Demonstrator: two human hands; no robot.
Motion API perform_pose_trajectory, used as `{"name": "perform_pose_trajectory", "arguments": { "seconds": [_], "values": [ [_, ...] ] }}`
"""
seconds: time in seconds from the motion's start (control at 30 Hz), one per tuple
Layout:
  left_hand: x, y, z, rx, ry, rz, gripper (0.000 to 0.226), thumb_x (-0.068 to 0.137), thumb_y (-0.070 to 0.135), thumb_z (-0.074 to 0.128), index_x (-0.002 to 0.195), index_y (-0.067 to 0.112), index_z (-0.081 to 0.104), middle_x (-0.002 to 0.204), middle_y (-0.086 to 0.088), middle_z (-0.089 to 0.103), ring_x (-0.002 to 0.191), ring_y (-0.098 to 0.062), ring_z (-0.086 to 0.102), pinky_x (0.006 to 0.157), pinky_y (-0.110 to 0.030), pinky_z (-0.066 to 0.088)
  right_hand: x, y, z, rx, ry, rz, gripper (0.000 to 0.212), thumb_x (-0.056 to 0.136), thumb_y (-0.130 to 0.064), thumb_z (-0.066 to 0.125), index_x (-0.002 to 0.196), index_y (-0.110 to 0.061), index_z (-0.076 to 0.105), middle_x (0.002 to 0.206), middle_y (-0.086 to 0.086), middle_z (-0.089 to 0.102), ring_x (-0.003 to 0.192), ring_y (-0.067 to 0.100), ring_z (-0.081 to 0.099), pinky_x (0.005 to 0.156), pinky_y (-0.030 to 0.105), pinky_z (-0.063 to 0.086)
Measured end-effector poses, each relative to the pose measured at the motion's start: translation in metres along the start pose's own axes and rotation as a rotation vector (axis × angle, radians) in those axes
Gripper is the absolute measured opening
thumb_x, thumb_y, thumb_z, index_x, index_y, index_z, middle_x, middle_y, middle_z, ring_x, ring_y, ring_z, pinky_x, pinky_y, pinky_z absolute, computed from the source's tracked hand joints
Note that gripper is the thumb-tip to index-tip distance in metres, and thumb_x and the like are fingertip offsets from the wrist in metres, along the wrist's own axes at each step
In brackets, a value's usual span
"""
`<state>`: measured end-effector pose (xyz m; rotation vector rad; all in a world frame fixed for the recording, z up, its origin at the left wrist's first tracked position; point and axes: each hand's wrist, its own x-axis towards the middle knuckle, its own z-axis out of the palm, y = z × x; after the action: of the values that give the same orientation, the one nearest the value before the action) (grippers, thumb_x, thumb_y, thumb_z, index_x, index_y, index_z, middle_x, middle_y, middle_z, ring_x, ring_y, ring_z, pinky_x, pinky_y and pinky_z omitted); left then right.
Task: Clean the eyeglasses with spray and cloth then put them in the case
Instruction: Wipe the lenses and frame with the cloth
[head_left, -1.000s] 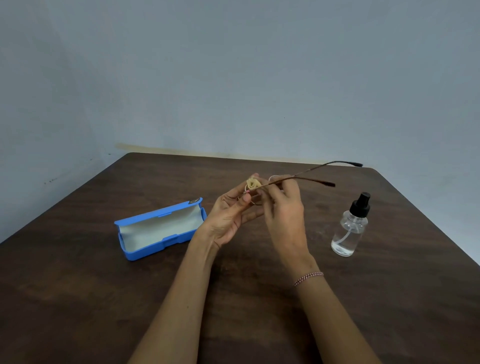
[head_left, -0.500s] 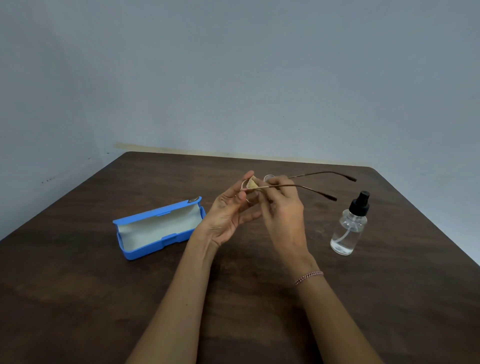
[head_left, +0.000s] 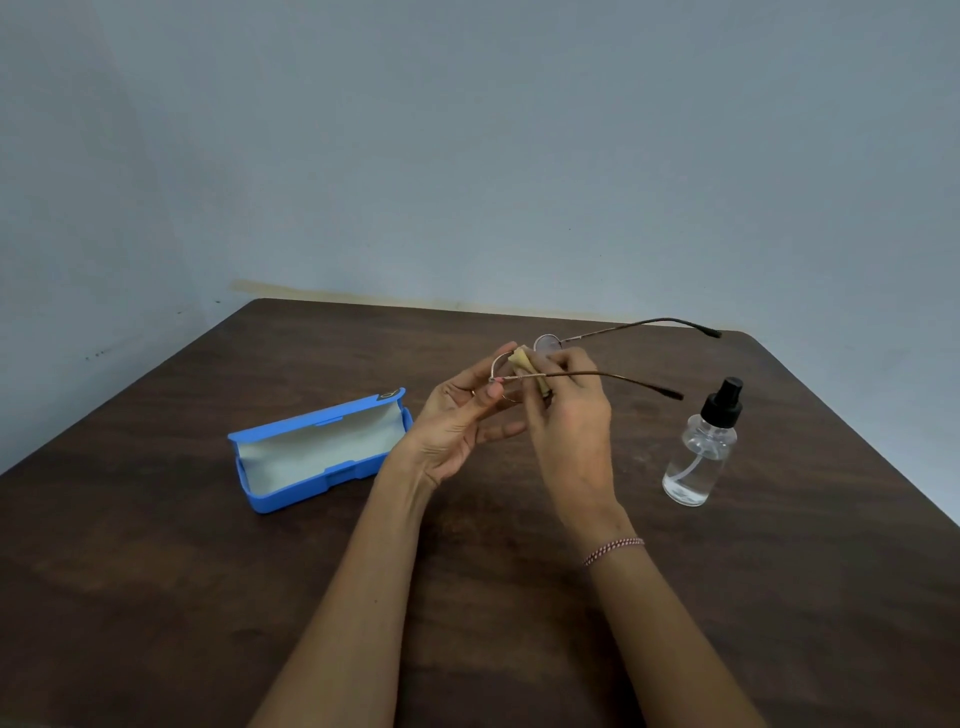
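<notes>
You have dim, even, diffuse light; faint soft shadows on the table (head_left: 156, 597); wide-angle bowing at frame edges.

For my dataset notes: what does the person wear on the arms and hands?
No sleeves are in view. A thin braided pink-and-white thread bracelet circles the wrist of the right hand. The left hand has no glove or watch.

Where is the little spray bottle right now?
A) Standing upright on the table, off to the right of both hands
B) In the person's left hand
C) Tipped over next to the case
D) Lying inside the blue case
A: the spray bottle stands upright on the table, touched by neither hand. The left hand pinches the eyeglasses and the right hand holds the cloth.
</notes>
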<state>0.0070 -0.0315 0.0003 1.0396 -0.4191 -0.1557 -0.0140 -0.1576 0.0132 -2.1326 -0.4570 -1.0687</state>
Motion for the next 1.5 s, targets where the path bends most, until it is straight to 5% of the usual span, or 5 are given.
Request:
{"name": "perform_pose_trajectory", "arguments": {
  "seconds": [0.63, 0.97, 1.3, 1.4, 1.5],
  "values": [
    [0.000, 0.001, -0.006, 0.007, 0.008, 0.024, 0.059, 0.048, 0.039, 0.091, 0.104, 0.026, 0.073, 0.102, 0.001, 0.072, 0.093, -0.012, 0.068, 0.071, -0.027, 0.057, 0.000, 0.006, -0.006, 0.152, -0.033, -0.013, 0.040, 0.076, 0.015, 0.060, 0.107, -0.010, 0.068, 0.098, 0.001, 0.053, 0.095, 0.013, 0.048, 0.083, 0.008, 0.039],
    [0.002, -0.003, -0.007, -0.008, 0.019, 0.025, 0.060, 0.046, 0.035, 0.092, 0.101, 0.020, 0.074, 0.100, -0.002, 0.073, 0.092, -0.014, 0.069, 0.075, -0.026, 0.056, 0.001, 0.005, -0.005, 0.198, -0.034, -0.014, 0.034, 0.079, 0.007, 0.064, 0.109, -0.010, 0.068, 0.095, 0.001, 0.057, 0.090, 0.017, 0.054, 0.078, 0.026, 0.048],
    [0.003, -0.003, -0.006, 0.011, 0.065, 0.053, 0.056, 0.044, 0.032, 0.092, 0.096, 0.018, 0.074, 0.092, -0.004, 0.074, 0.085, -0.016, 0.070, 0.069, -0.026, 0.057, 0.002, 0.004, -0.005, 0.172, 0.008, -0.012, 0.026, 0.080, -0.002, 0.069, 0.104, -0.011, 0.070, 0.092, -0.008, 0.057, 0.081, 0.006, 0.057, 0.074, 0.002, 0.041],
    [0.002, -0.003, -0.005, 0.025, 0.101, 0.046, 0.041, 0.058, 0.014, 0.077, 0.098, 0.014, 0.070, 0.090, -0.001, 0.074, 0.090, -0.021, 0.067, 0.067, -0.025, 0.057, 0.000, 0.003, -0.004, 0.184, 0.028, -0.008, 0.027, 0.078, -0.001, 0.070, 0.103, -0.012, 0.071, 0.094, -0.008, 0.060, 0.083, 0.002, 0.056, 0.075, 0.006, 0.044],
    [0.003, -0.002, -0.007, 0.002, 0.092, 0.103, 0.046, 0.053, 0.024, 0.085, 0.097, 0.016, 0.073, 0.093, -0.002, 0.073, 0.089, -0.017, 0.069, 0.070, -0.025, 0.057, 0.001, 0.005, -0.004, 0.250, -0.016, -0.044, 0.020, 0.079, -0.007, 0.073, 0.098, -0.011, 0.072, 0.098, -0.004, 0.064, 0.088, 0.006, 0.060, 0.079, 0.017, 0.050]
  ]
}}
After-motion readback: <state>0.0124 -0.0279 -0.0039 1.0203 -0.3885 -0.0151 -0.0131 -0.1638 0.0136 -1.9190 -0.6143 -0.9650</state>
